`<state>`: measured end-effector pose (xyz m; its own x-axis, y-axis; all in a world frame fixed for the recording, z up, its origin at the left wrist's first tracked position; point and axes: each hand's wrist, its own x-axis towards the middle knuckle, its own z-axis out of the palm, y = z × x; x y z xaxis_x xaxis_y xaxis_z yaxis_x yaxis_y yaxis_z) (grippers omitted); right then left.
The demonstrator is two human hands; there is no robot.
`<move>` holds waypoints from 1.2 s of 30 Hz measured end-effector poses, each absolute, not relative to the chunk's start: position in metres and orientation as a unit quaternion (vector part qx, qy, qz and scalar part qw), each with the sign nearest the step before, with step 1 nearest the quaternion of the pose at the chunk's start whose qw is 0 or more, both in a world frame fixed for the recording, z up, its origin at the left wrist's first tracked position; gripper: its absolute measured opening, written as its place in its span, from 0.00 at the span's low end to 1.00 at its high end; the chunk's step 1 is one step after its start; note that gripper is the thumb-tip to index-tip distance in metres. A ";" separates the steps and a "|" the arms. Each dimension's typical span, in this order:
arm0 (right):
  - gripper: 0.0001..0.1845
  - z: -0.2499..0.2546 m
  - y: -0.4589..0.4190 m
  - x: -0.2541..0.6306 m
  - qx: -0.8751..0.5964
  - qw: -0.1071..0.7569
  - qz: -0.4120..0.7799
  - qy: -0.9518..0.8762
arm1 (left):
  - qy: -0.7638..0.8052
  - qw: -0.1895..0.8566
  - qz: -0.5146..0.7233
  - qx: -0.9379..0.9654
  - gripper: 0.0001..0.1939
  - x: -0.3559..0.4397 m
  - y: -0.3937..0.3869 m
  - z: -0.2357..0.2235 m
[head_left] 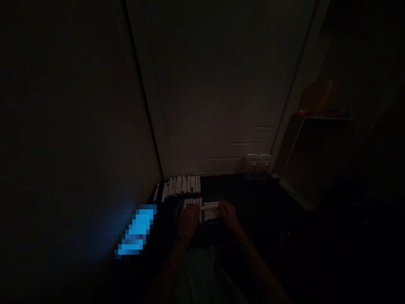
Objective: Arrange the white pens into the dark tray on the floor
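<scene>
In the dim light, a white marker (210,206) lies crosswise between my two hands. My right hand (230,216) has its fingers closed on the marker's right end. My left hand (189,220) is curled at the other end, its fingertips seeming to pinch it. Under and beside the left fingers is a row of white markers (190,202), set side by side in a dark tray (215,197). White pieces (210,215) fill part of the tray's right section; their exact kind is too dark to make out.
Behind the tray, several loose white markers (180,185) lie in a row, some with reddish ends. Two clear packages (257,166) stand at the back right against the pale panel (221,105). A blurred, glowing blue screen (137,230) is at left. A shelf (329,117) is at right.
</scene>
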<state>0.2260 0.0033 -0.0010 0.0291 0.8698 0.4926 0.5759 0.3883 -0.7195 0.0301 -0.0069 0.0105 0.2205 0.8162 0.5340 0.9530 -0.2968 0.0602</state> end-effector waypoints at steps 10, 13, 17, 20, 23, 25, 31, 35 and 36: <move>0.19 -0.004 0.006 0.228 -0.506 0.496 0.166 -0.686 | -0.578 0.133 -0.228 -0.772 0.15 0.030 -0.008 0.017; 0.19 -0.005 0.007 0.228 -0.507 0.495 0.170 -0.685 | -0.583 0.129 -0.228 -0.769 0.16 0.031 -0.008 0.014; 0.20 -0.003 0.006 0.227 -0.520 0.487 0.172 -0.680 | -0.588 0.127 -0.239 -0.762 0.16 0.031 -0.007 0.011; 0.21 -0.002 0.005 0.227 -0.533 0.476 0.172 -0.678 | -0.581 0.137 -0.238 -0.766 0.16 0.031 -0.007 0.011; 0.22 0.000 0.005 0.226 -0.538 0.477 0.176 -0.672 | -0.577 0.142 -0.234 -0.770 0.16 0.031 -0.007 0.013; 0.22 0.001 0.004 0.226 -0.535 0.486 0.183 -0.666 | -0.579 0.140 -0.234 -0.769 0.16 0.031 -0.008 0.013; 0.22 0.006 0.002 0.226 -0.526 0.496 0.208 -0.658 | -0.572 0.143 -0.245 -0.770 0.16 0.029 -0.007 0.011; 0.22 0.005 0.001 0.227 -0.534 0.498 0.200 -0.653 | -0.572 0.138 -0.243 -0.771 0.16 0.030 -0.007 0.011; 0.22 0.004 0.001 0.227 -0.537 0.497 0.198 -0.652 | -0.573 0.137 -0.244 -0.770 0.16 0.030 -0.007 0.011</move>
